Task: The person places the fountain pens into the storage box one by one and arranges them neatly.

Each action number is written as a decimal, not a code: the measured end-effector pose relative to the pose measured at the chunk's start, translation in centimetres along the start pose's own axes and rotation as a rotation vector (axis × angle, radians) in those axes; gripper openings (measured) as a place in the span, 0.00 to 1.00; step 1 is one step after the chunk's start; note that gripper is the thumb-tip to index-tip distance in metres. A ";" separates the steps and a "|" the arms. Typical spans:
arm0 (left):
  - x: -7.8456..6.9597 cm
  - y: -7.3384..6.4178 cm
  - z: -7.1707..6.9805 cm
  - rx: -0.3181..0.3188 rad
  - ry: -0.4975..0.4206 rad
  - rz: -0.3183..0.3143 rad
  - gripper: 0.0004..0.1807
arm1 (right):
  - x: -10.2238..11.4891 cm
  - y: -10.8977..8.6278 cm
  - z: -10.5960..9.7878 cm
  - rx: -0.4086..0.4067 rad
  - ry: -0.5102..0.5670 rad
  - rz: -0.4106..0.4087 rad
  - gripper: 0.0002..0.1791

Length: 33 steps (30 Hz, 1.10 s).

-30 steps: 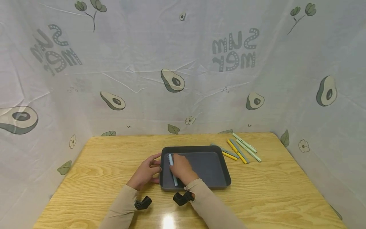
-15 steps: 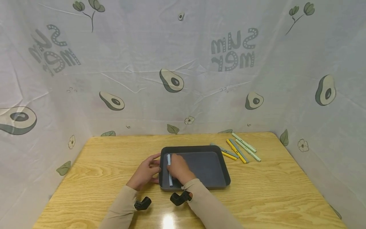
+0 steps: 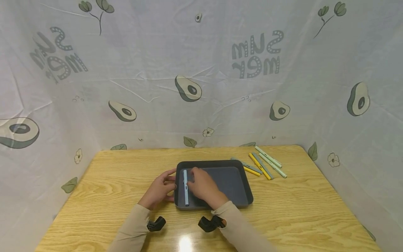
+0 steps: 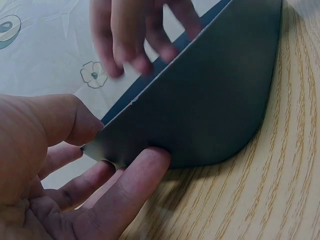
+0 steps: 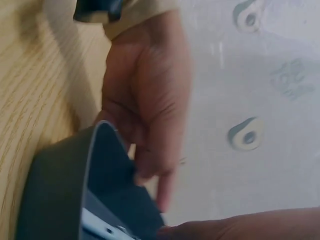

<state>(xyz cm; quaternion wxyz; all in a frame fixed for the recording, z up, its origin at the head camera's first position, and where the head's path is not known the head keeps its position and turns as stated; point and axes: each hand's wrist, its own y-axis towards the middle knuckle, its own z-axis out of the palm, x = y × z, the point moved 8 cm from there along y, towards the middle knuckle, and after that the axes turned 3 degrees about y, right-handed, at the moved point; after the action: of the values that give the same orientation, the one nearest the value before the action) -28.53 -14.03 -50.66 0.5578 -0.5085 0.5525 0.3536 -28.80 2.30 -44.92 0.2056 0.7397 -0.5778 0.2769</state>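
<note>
Light-blue pen [image 3: 185, 189] lies flat inside the dark tray [image 3: 230, 183], near the left wall and roughly parallel to it; the right hand [image 3: 204, 187] is over the tray floor with its fingers loosely spread and holding nothing, the thumb so close beside the barrel that I cannot tell whether it touches; the left hand [image 3: 157, 192] rests against the outside of the left wall, its fingers apart and gently bent, the thumb at the rim and fingertips on the outer face, steadying more than clenching, I judge; the likeliest mishap is a knock from that right thumb, which could roll the pen or set it askew, as a round barrel turns easily; a push from the left fingers, with nothing seen bracing the opposite wall, could slide the whole tray over the table [image 3: 126, 175] and shift the pen too; the raised rim might also catch the right hand or the black wrist mount [image 3: 210, 223], which hangs close to the near edge; beyond the tray's far right corner lie two yellow pens [image 3: 260, 166], two grey-blue pens [image 3: 263, 165] and two pale green pens [image 3: 273, 165], all slanting and bunched; the ones next to the wall are partly masked by it, so the tray's side stands in the way there, and picking one from the bunch could disturb its neighbours; a printed curtain [image 3: 151, 122] hangs behind the table.
</note>
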 end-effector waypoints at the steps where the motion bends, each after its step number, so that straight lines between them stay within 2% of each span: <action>1: 0.0 0.0 0.0 -0.002 0.001 0.000 0.37 | 0.0 -0.5 -0.7 -0.007 -0.003 -0.024 0.20; 6: 0.2 0.2 0.0 -0.022 0.010 -0.005 0.37 | -0.4 -3.0 -4.3 -0.094 -0.024 -0.158 0.21; 11: 0.5 0.3 0.1 -0.030 0.021 -0.013 0.37 | -2.3 -5.0 -8.6 -0.279 -0.037 -0.278 0.18; 15: 0.4 0.3 0.0 -0.033 0.029 -0.013 0.37 | -4.9 -6.2 -11.6 -0.415 0.012 -0.291 0.15; 19: 0.3 0.3 0.0 -0.027 0.034 -0.009 0.37 | -7.6 -6.6 -13.8 -0.504 0.036 -0.278 0.16; 24: 0.4 0.2 0.0 -0.024 0.036 -0.022 0.37 | -10.1 -6.5 -15.5 -0.550 -0.059 -0.259 0.18; 28: 0.4 0.3 0.0 -0.026 0.034 -0.020 0.37 | -12.0 -6.2 -16.5 -0.544 -0.087 -0.202 0.18; 30: 0.3 0.3 0.1 -0.025 0.036 -0.017 0.37 | -13.1 -5.9 -16.6 -0.510 -0.106 -0.153 0.18; 33: 0.3 0.3 0.1 -0.026 0.042 -0.020 0.37 | -14.6 -5.3 -16.0 -0.416 -0.147 -0.079 0.18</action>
<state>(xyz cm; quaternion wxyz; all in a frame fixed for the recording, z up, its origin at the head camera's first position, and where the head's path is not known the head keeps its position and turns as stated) -28.76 -13.97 -51.06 0.5429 -0.5285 0.5543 0.3446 -29.00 24.44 -42.14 0.3217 0.7217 -0.6064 0.0890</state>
